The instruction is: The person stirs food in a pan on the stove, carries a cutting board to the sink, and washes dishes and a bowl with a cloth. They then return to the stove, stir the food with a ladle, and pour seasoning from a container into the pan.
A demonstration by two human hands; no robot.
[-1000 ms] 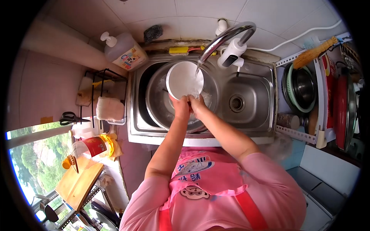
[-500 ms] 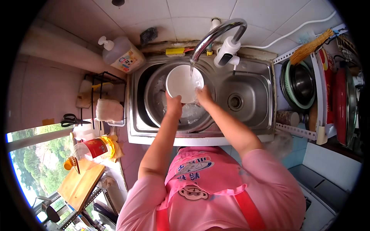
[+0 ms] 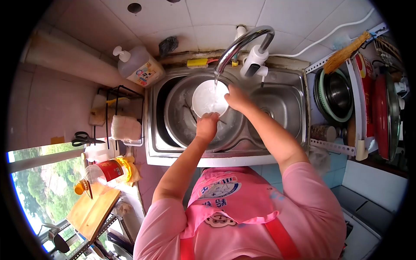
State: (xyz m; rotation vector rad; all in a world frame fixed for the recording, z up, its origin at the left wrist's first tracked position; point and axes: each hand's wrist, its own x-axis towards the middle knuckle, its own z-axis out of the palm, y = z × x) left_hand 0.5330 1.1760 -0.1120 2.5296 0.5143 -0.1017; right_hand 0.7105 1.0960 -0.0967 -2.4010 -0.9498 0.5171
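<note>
A white bowl (image 3: pixel 203 96) is held under the running faucet (image 3: pixel 242 39), over a large metal basin (image 3: pixel 173 125) in the left sink. Water falls into the bowl and splashes inside it. My left hand (image 3: pixel 208 125) grips the bowl's near rim, fingers curled over the edge. My right hand (image 3: pixel 236 97) holds its right rim. Water and some thin dark sticks, perhaps chopsticks, show in the basin, partly hidden by the bowl and my hands.
The right sink bowl (image 3: pixel 281 123) lies beside the basin. A soap pump bottle (image 3: pixel 141 67) and a yellow brush (image 3: pixel 197 63) stand along the back edge. At left is a black wire rack (image 3: pixel 117 93); scissors (image 3: pixel 82 138) hang near it. Shelves at right hold stacked bowls (image 3: pixel 336 95).
The bowl has shifted slightly right and down in view, its opening now facing up under the stream. My left hand has moved right along the near rim; my right hand is higher on the side.
</note>
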